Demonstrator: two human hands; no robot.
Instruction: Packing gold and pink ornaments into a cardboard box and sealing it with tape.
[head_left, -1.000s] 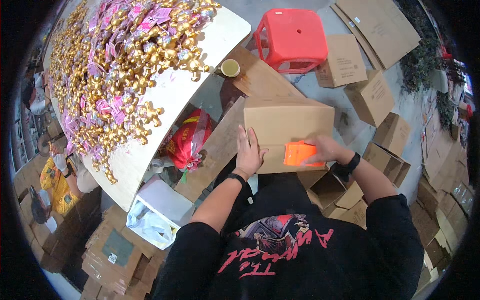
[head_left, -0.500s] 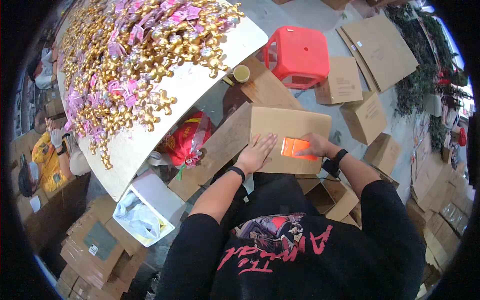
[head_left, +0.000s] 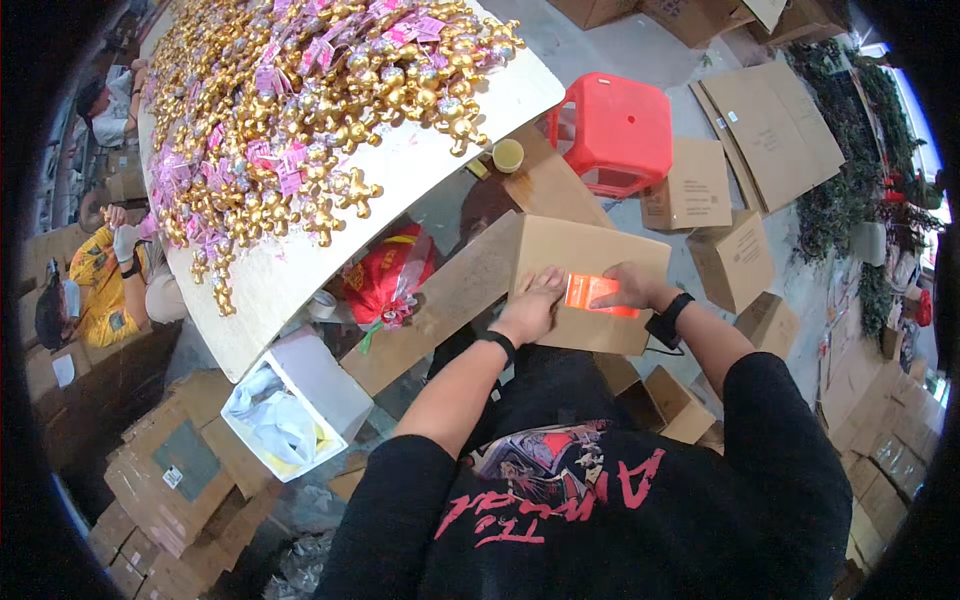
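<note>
A closed brown cardboard box rests in front of me at my lap. Bright orange labels, perhaps a small stack, lie against its top face. My right hand grips them from the right, the thumb stretched across the orange surface. At the labels' left edge is my left hand, its fingers drawn together over the box. Whatever may be between those fingertips is hidden.
On the left, a white table carries a heap of gold balloon-dog figures with pink tags. Beyond the box stands a red stool. Cartons line the right. A white bin and a red bag are left; a person sits further off.
My left hand has gone from lying spread on the box to fingers bunched at the labels' edge. The orange labels have shifted slightly left on the box with my right hand.
</note>
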